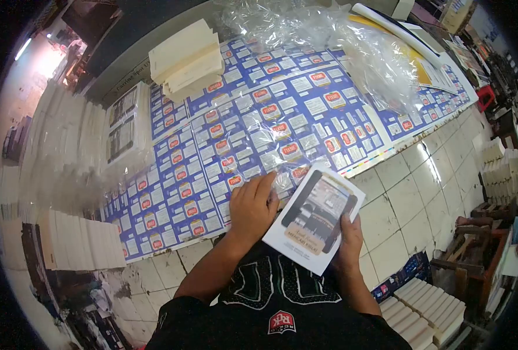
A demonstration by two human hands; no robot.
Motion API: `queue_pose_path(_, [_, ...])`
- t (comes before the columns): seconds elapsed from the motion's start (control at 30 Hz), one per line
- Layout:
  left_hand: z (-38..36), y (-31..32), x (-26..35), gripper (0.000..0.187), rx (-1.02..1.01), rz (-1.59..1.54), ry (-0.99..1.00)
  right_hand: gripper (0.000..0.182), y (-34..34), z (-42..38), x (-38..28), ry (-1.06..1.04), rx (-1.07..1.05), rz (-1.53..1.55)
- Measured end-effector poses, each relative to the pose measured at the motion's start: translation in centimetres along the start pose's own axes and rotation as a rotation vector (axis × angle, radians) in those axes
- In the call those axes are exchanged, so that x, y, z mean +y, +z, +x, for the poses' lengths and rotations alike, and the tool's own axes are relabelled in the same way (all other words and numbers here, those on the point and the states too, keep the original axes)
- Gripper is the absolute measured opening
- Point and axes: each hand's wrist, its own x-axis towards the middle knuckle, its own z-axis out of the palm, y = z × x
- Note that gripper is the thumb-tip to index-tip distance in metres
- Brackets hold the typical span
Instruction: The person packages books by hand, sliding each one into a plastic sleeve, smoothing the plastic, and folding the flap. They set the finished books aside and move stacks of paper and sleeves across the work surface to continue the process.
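Observation:
A white paperback book [316, 219] with a dark photo and a beige title label on its cover is held tilted in front of my body. My right hand [349, 242] grips its right edge, thumb on the cover and the other fingers hidden beneath. Left of the book, my left hand [253, 207] is closed at the table's near edge, its fingertips at a clear plastic sleeve [273, 149]. That sleeve shines over the blue printed sheets [198, 160] that cover the table. Exactly how the fingertips pinch the film is hard to see.
Crumpled clear plastic bags [381, 67] lie at the back right. Cream card pieces [186, 55] are stacked at the back. Wrapped books [122, 125] and tall book stacks [75, 239] line the left side. More books [425, 312] stand low at the right, near a wooden stool [463, 248].

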Motion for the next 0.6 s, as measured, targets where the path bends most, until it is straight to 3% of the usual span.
queue_pose_path(0.13, [-0.7, -0.2, -1.1, 0.038, 0.017, 0.045, 0.099, 0.042, 0.7, 1.3, -0.9, -0.058, 0.07, 0.065])
queue_pose_path(0.33, [0.0, -0.1, -1.6, 0.038, 0.012, -0.072, 0.133, 0.047, -0.1, 1.2, -1.4, -0.017, -0.143, -0.129])
queue_pose_path(0.4, [0.4, -0.3, -1.5, 0.038, -0.046, -0.034, 0.189, 0.046, -0.4, 1.3, -0.8, -0.104, -0.201, -0.136])
queue_pose_path(0.6, [-0.2, 0.3, -2.2, 0.042, -0.011, -0.029, 0.194, 0.041, 0.9, 3.0, -1.0, -0.177, -0.019, -0.055])
